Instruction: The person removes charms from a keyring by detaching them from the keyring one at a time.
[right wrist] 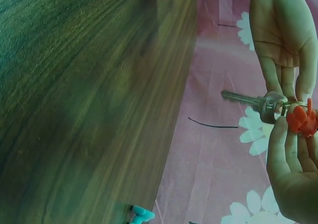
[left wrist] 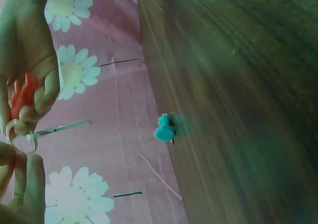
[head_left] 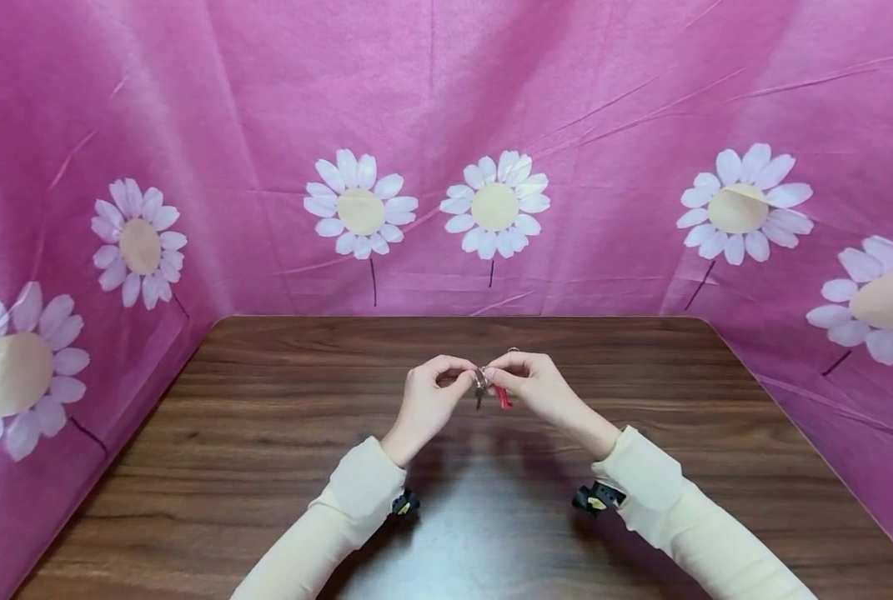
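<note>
Both hands meet above the wooden table (head_left: 303, 500), fingertips close together around a metal key ring (left wrist: 35, 143). My left hand (head_left: 427, 404) pinches the ring between thumb and fingers. From the ring a silver key (right wrist: 243, 99) sticks out, hanging downward in the head view (head_left: 479, 395). My right hand (head_left: 539, 385) holds a small red figure-shaped keychain charm (right wrist: 303, 119) at the ring, its fingers curled about it. Below the right hand in the head view, part of the red charm shows. The fingertips partly hide the ring.
A small turquoise rounded object (left wrist: 164, 129) lies near the table's far edge; in the head view the right hand mostly covers that spot. A pink cloth (head_left: 431, 100) printed with white daisies stands around the table. Each wrist carries a black camera (head_left: 596, 498).
</note>
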`<state>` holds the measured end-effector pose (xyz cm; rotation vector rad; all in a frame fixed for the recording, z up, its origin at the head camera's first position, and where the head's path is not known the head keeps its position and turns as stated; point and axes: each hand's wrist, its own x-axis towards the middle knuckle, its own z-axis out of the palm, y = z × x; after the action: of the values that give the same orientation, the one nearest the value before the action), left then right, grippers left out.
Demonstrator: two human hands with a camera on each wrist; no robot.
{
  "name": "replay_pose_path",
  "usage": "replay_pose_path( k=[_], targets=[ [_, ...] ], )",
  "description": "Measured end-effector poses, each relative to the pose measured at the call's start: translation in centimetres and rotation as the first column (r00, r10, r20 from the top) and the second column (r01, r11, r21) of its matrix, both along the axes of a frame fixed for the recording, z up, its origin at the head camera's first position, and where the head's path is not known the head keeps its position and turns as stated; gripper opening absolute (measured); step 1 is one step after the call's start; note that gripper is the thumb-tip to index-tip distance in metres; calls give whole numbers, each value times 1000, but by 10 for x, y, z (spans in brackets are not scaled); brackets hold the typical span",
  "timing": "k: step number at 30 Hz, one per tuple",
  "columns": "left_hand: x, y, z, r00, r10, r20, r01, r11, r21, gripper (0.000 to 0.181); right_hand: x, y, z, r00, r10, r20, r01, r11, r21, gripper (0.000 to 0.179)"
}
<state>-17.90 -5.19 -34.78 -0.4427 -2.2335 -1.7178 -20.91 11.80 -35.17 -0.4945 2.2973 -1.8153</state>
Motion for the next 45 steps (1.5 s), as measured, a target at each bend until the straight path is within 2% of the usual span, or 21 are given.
replay_pose_path(
  k=[3, 6, 12, 20, 31, 40, 45],
  targets=[
    [-6, 2, -11, 999, -6, -44, 6, 1000, -6, 8, -1, 0, 1, 1000, -20, 4, 20, 999, -32, 24],
    [-13, 4, -22, 998, -20, -54, 20, 1000, 2, 10, -1, -1, 3, 999, -33, 31, 35, 997, -72, 26],
    [-16, 5, -28, 998, -1, -70, -1, 1000, -30, 10, 3, -3, 1, 991, -66, 117, 82, 987, -139, 30],
    [-19, 7, -28, 997, 8, -82, -11, 999, -35, 9, 7, -9, -1, 979, -104, 175, 139, 970, -200, 33],
    [-21, 6, -26, 994, 48, -97, -61, 988, -139, 9, 8, -10, -4, 970, -150, 192, 187, 963, -194, 31],
    [-24, 8, -26, 971, 116, -208, -170, 948, -269, 6, 4, -10, -7, 967, -142, 211, 188, 959, -214, 24],
    [-24, 8, -28, 973, 125, -194, -177, 944, -279, 4, 2, -9, -8, 968, -118, 223, 165, 964, -208, 28]
  ],
)
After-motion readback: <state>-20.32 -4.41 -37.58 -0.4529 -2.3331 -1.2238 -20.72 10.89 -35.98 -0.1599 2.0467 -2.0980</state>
